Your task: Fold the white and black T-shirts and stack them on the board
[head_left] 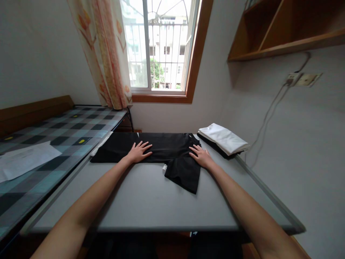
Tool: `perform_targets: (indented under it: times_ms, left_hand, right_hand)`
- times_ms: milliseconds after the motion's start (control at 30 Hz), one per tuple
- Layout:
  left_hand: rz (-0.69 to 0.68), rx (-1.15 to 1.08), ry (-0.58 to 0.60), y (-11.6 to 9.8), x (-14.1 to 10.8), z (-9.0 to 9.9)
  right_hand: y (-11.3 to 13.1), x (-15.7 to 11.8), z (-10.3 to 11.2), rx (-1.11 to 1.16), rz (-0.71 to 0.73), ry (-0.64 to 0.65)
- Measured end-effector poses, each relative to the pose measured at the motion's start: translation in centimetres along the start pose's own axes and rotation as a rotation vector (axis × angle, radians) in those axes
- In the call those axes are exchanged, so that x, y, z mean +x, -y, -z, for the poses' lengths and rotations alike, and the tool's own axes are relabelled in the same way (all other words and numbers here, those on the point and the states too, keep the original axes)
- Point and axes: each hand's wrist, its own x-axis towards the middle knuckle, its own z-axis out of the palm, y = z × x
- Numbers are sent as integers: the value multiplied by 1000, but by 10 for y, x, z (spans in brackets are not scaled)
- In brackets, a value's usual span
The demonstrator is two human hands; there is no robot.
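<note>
A black short-sleeved shirt [164, 144] lies partly folded along the far part of the grey table [151, 201]. One sleeve [184, 172] sticks out toward me, with a small white tag at its left. My left hand [138, 152] rests flat on the shirt's near edge, left of its middle, fingers spread. At the right end, my right hand [201, 155] lies on the cloth close to where the sleeve begins, its fingers also stretched out. Neither hand grips anything. A strip of white shows at the shirt's left end.
A stack of folded white and black clothes [223, 138] sits at the table's far right. On the left is a bed [88, 124] with checked covering and white paper [29, 158]. A power cable [265, 118] hangs along the right wall, below a wooden shelf [269, 50].
</note>
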Motion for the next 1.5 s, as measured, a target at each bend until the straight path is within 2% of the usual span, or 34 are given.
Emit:
perform_targets:
  times_ms: [100,167,267,333,433,533,633,767,867,900,967,1033,1067,1133,1200,1333,1500]
  left_hand:
    - [-22,-35,-73,-7,0,-4]
    - [-99,-111,-153,-20,-3,-5]
    - [-326,-292,-198,-50,-5,-5]
    - [-475,-401,-145,-72,-5,-3]
    - [-603,-465,-15,-98,-6,2]
    - [-648,-441,59,-109,-9,9]
    - [-655,-441,108,-109,-13,14]
    - [-611,-569,91,-106,-17,12]
    - [-520,-796,59,-108,-10,6]
    - [-431,-885,49,-109,-5,5]
    - [-138,-1041,3,-111,9,4]
    - [194,-1113,-43,-112,26,4]
    - [315,-1120,-52,-111,34,4]
    - [438,-1103,-41,-109,45,4]
    - [454,-1082,-29,-106,50,4]
    - [414,-1045,-33,-102,46,1]
    - [313,-939,-73,-99,38,-2]
  right_hand:
    - [3,-6,6,85,22,-88]
    - [5,-13,13,181,68,-130]
    - [6,-25,29,352,153,-34]
    - [6,-32,40,441,204,101]
    - [5,-44,54,481,227,257]
    - [5,-56,60,473,208,351]
    - [6,-67,57,475,224,372]
    - [6,-72,50,496,232,282]
    - [3,-58,51,535,250,290]
    - [2,-48,52,560,235,298]
    - [1,-24,53,614,146,235]
    - [2,3,50,622,5,48]
    - [3,14,48,593,-58,-31]
    - [5,32,40,507,-137,-77]
    - [6,39,32,440,-163,-18]
    - [5,36,24,383,-165,83]
    - [6,28,24,237,-249,6]
